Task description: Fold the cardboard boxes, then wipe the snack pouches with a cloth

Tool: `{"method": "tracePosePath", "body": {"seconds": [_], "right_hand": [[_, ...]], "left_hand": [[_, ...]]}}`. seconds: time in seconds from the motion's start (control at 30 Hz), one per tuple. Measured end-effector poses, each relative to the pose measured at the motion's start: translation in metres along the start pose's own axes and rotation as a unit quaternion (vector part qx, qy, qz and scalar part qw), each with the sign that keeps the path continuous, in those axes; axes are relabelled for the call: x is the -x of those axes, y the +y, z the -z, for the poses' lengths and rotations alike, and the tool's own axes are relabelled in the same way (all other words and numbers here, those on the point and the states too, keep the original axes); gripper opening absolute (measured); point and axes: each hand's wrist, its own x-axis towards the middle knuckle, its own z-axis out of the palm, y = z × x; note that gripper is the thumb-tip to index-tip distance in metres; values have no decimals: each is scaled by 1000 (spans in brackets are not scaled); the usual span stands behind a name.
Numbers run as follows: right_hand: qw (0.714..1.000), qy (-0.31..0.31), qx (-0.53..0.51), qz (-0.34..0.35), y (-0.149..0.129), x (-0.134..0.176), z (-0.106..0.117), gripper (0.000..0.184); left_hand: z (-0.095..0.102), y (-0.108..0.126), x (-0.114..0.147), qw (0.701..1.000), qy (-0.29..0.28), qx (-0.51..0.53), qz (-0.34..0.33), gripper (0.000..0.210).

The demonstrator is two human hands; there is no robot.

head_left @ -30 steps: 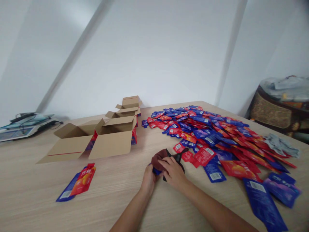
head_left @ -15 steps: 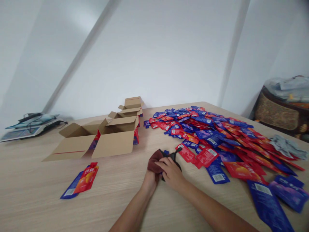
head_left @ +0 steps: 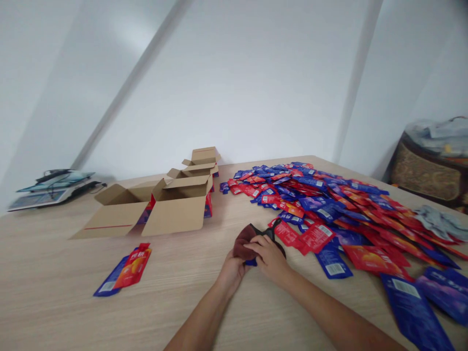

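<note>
Near the middle of the table, both hands are at a soft maroon and black cloth item [head_left: 244,240] with a black loop at its far end; its exact kind is unclear. My left hand [head_left: 233,270] is closed round the near left side of it. My right hand [head_left: 269,254] grips the item from above and the right, fingers bent over the maroon part. A bit of something blue [head_left: 251,262] shows between the hands, mostly hidden. Just right of the hands lie a red sachet [head_left: 317,237] and a blue sachet [head_left: 333,262].
A large pile of red and blue sachets [head_left: 310,187] covers the right side. Open cardboard boxes [head_left: 175,214] stand in a row at left. Two sachets [head_left: 133,267] lie before them. Papers and cables [head_left: 54,187] sit far left; a grey cloth [head_left: 440,222] and patterned bag [head_left: 426,168] are right.
Both hands have shifted slightly right with the maroon and black cloth item. The blue bit now shows below it rather than above. The whole view has moved a little.
</note>
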Motion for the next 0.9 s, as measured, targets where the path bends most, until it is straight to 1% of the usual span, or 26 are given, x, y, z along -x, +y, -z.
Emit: {"method": "tracePosePath", "body": {"seconds": [0.13, 0.2, 0.27, 0.33, 0.4, 0.43, 0.47, 0.5, 0.53, 0.57, 0.67, 0.73, 0.83, 0.9], "right_hand": [[997, -31, 62, -35, 27, -13, 8, 57], [994, -31, 83, -61, 37, -16, 10, 56], [993, -7, 72, -89, 39, -13, 9, 56], [995, 28, 19, -96, 30, -6, 6, 57], [996, 50, -52, -57, 13, 2, 1, 59], [995, 51, -80, -22, 5, 6, 0, 60], [995, 40, -93, 12, -3, 8, -2, 62], [994, 31, -97, 32, -8, 8, -2, 63], [995, 22, -90, 39, -10, 7, -3, 63], [997, 18, -75, 32, -9, 4, -3, 63], [999, 25, -3, -34, 10, -8, -3, 60], [997, 37, 32, -65, 28, -13, -2, 58], [993, 84, 25, -76, 43, -11, 1, 58], [989, 133, -1, -63, 40, -5, 5, 59]], "left_hand": [[2, 2, -1, 999, -51, 7, 17, 40], [1, 3, -2, 998, -62, 2, 21, 37], [1, 4, -3, 998, -55, -3, 23, 36], [2, 3, -4, 999, -45, -7, 25, 36], [5, 1, -6, 999, -36, -1, 12, 33], [7, 1, -6, 1000, -30, 7, -1, 29], [8, 0, -5, 999, -25, 17, -13, 26], [9, 0, -5, 999, -23, 26, -22, 24], [10, 1, -3, 999, -24, 30, -24, 26], [9, 2, -1, 999, -32, 27, -18, 30], [5, 6, 7, 997, -76, -5, 21, 43], [1, 7, 10, 995, -88, -15, 35, 42], [-2, 6, 12, 998, -52, -8, 22, 43], [-3, 5, 10, 1000, -31, 0, 0, 47]]}}
